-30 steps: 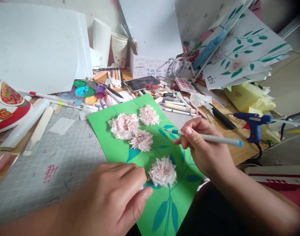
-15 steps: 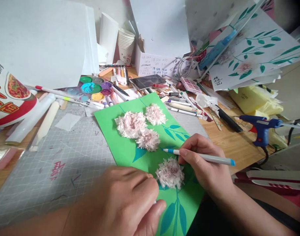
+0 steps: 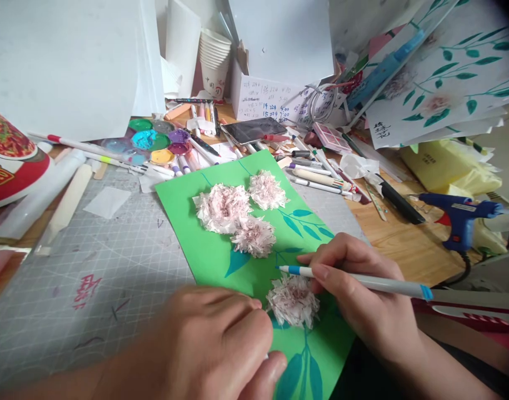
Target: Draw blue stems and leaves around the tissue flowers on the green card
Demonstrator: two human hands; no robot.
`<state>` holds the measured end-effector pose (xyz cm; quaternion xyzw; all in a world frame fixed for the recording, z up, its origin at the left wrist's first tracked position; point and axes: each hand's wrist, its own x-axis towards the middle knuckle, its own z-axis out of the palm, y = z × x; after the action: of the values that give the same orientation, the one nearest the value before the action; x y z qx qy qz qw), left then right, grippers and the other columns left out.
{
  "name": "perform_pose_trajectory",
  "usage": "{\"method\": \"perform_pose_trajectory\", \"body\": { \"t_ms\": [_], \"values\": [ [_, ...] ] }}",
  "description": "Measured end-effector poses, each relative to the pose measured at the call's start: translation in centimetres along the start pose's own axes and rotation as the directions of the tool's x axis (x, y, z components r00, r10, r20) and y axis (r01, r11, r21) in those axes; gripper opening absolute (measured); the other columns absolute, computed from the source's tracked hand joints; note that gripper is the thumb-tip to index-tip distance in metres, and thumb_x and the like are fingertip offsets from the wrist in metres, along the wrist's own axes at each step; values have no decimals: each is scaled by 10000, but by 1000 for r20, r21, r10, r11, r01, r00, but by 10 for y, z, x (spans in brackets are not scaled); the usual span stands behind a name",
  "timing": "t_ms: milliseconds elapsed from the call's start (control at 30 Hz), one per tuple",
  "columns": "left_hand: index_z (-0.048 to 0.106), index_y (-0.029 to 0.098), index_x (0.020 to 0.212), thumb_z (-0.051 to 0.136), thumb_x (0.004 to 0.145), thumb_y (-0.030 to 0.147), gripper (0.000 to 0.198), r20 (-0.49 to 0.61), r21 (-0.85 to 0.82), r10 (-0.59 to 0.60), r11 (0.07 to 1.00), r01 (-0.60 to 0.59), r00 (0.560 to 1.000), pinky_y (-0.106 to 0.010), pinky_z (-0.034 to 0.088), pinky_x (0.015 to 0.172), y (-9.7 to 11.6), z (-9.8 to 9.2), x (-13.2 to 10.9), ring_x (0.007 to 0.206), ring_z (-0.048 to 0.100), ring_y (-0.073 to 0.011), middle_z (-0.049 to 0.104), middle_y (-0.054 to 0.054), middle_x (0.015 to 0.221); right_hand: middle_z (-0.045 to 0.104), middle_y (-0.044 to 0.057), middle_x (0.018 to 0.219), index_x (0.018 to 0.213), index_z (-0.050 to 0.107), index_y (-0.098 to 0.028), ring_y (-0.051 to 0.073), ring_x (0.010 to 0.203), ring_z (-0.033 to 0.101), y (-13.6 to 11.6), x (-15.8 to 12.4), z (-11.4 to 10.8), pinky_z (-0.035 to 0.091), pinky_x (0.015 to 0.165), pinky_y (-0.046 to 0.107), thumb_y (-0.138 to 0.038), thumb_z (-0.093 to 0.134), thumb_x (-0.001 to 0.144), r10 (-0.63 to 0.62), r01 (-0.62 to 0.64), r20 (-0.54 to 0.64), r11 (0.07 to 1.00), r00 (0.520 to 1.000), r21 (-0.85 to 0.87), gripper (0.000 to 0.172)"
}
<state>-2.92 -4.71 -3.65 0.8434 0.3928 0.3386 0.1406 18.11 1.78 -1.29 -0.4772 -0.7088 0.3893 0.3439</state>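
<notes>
My right hand [image 3: 363,289] grips a white marker with blue ends [image 3: 379,284], its tip at the green sheet [image 3: 177,203] just above a pale pink paper flower [image 3: 294,303]. My left hand [image 3: 216,339] is closed over the lower left of the sheet, by that flower. A small white bit shows between its thumb and fingers, too hidden to name. Farther up, a large flower [image 3: 223,208], a smaller one [image 3: 254,236] and another [image 3: 268,190] sit on the sheet. Painted teal leaves [image 3: 291,378] branch around the flowers.
Under the sheet lies a grey cutting mat [image 3: 150,261]. Behind are a paint palette [image 3: 160,141], scattered markers [image 3: 317,176], a tablet-like dark panel [image 3: 254,131] and stacked paper cups [image 3: 214,64]. A blue glue gun [image 3: 460,214] rests at right; an instant noodle cup [image 3: 13,161] stands left.
The marker tip has moved slightly down the sheet, and a short teal line with a branch now shows above it. My left hand stays closed. The view has shifted a little.
</notes>
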Motion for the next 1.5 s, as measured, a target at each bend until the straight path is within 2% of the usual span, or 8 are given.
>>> {"method": "perform_pose_trajectory", "body": {
  "t_ms": [267, 433, 633, 767, 867, 967, 1300, 1500],
  "values": [
    [503, 217, 738, 408, 875, 186, 170, 19, 27, -28, 999, 27, 999, -290, 529, 576, 3, 0, -2, 571, 598, -170, 597, 5, 626, 625, -10, 560, 715, 580, -222, 132, 491, 535, 0, 0, 4, 378, 425, 250, -266, 597, 859, 30, -31, -15, 998, 999, -50, 151],
    [531, 206, 725, 410, 870, 184, 190, 46, 21, -45, 999, 44, 998, -299, 531, 556, 4, -2, 1, 571, 603, -180, 603, -4, 633, 620, -9, 580, 710, 574, -220, 150, 562, 590, -1, -2, 5, 398, 476, 265, -269, 588, 858, -13, 11, -18, 993, 1000, -118, 156],
    [525, 210, 723, 389, 882, 178, 211, 8, 25, -33, 999, 32, 999, -281, 517, 546, 3, -2, 3, 552, 605, -175, 596, 1, 614, 608, -8, 541, 658, 579, -214, 180, 620, 653, -9, -1, 2, 410, 461, 258, -219, 575, 822, -54, 61, 79, 994, 995, -89, 164],
    [510, 214, 717, 403, 894, 199, 207, 16, 18, -40, 999, 40, 999, -264, 520, 571, 3, 0, 1, 558, 608, -166, 590, 2, 604, 613, -12, 537, 651, 581, -215, 195, 682, 684, -7, 2, 2, 473, 532, 263, -240, 598, 817, -44, 45, 15, 997, 999, -60, 168],
    [506, 215, 706, 404, 896, 204, 216, 16, 14, -43, 999, 43, 999, -270, 526, 569, 4, 0, 0, 560, 607, -169, 583, 1, 596, 612, -12, 539, 659, 583, -216, 187, 672, 678, -2, 4, 2, 459, 501, 247, -240, 597, 825, -38, 34, -32, 994, 999, -99, 168],
    [514, 212, 717, 411, 894, 188, 206, 48, 33, -52, 998, 50, 997, -283, 532, 581, 6, -1, 1, 569, 607, -171, 590, 0, 610, 622, -14, 537, 683, 588, -219, 179, 671, 674, 0, 3, 1, 445, 467, 226, -241, 594, 846, -31, 29, -20, 994, 999, -103, 165],
    [497, 222, 762, 419, 895, 190, 157, 2, 31, -27, 999, 27, 1000, -337, 509, 526, 3, 2, 1, 558, 586, -187, 580, 18, 628, 646, -10, 551, 697, 583, -224, 151, 546, 611, -2, 1, 2, 417, 440, 246, -261, 598, 852, -15, 12, -34, 994, 999, -108, 160],
    [503, 217, 740, 398, 895, 186, 190, 22, 27, -23, 999, 23, 999, -313, 512, 542, 3, 0, 1, 556, 589, -178, 577, 12, 614, 627, -2, 556, 694, 577, -222, 198, 691, 671, -1, -1, 2, 420, 489, 270, -281, 602, 853, 3, -6, -25, 993, 1000, -116, 172]
  ]
}}
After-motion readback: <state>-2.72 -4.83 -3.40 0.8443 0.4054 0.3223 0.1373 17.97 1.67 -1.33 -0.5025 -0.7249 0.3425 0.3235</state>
